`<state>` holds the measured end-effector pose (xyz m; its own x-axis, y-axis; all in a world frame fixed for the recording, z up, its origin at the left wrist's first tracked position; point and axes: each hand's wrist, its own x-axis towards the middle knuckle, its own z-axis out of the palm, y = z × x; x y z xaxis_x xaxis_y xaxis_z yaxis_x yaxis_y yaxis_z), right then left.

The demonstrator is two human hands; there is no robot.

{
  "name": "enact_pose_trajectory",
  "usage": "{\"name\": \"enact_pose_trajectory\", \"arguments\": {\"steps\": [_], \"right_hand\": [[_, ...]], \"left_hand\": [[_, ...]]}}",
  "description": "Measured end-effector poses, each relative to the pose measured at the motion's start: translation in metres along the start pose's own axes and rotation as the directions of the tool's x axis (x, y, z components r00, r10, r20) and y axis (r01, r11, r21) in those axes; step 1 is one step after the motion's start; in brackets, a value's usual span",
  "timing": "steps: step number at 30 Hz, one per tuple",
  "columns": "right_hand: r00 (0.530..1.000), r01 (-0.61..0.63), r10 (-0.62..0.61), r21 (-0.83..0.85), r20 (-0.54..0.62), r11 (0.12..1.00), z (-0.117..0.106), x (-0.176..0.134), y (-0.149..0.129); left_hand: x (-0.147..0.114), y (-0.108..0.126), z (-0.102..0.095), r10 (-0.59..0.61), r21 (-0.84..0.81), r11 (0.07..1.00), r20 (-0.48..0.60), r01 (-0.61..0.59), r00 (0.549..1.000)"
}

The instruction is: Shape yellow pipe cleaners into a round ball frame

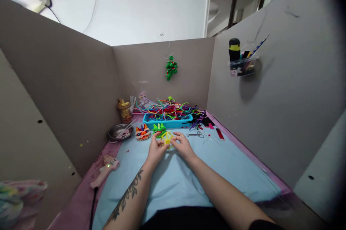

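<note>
Between my two hands is a yellow pipe-cleaner frame (168,138), bent into an open, cage-like shape and raised a little above the blue cloth. My left hand (156,148) pinches its left side with thumb and fingers. On the other side, my right hand (183,145) grips the frame's right edge. Just behind stands a green pipe-cleaner creature head (159,129), partly covered by my left fingers. An orange, white and purple one (142,132) sits to its left.
A blue tray (167,123) heaped with colourful pipe cleaners stands at the back. Scissors (196,134) lie to the right. At left are a metal bowl (120,132) and a pink glue gun (106,172) with its cord. Grey partitions (162,68) enclose the table.
</note>
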<state>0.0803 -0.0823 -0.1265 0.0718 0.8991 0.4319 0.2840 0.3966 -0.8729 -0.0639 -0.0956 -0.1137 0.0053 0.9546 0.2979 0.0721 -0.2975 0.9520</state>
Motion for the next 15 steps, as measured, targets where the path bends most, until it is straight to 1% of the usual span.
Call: {"name": "enact_pose_trajectory", "arguments": {"steps": [3,6,8,11,15], "right_hand": [[0.997,0.035,-0.035,-0.007,-0.069,0.999,-0.007,0.002,-0.004],[0.993,0.074,-0.079,-0.061,-0.083,0.995,-0.009,0.003,-0.005],[0.995,0.067,-0.072,-0.084,-0.067,0.994,-0.009,0.003,-0.003],[0.999,0.028,-0.03,-0.061,-0.017,0.998,-0.009,0.005,0.004],[0.998,0.004,-0.001,-0.048,0.064,0.999,-0.01,0.006,0.008]], "left_hand": [[0.001,-0.003,-0.002,0.032,0.063,0.997,-0.005,-0.032,0.999],[0.0,-0.006,-0.002,0.051,0.117,0.992,0.021,-0.053,0.998],[-0.002,-0.006,-0.002,0.053,0.126,0.99,0.048,-0.059,0.997],[-0.004,-0.006,-0.002,0.066,0.135,0.988,0.078,-0.077,0.995],[-0.006,-0.006,-0.002,0.066,0.135,0.988,0.085,-0.077,0.994]]}}
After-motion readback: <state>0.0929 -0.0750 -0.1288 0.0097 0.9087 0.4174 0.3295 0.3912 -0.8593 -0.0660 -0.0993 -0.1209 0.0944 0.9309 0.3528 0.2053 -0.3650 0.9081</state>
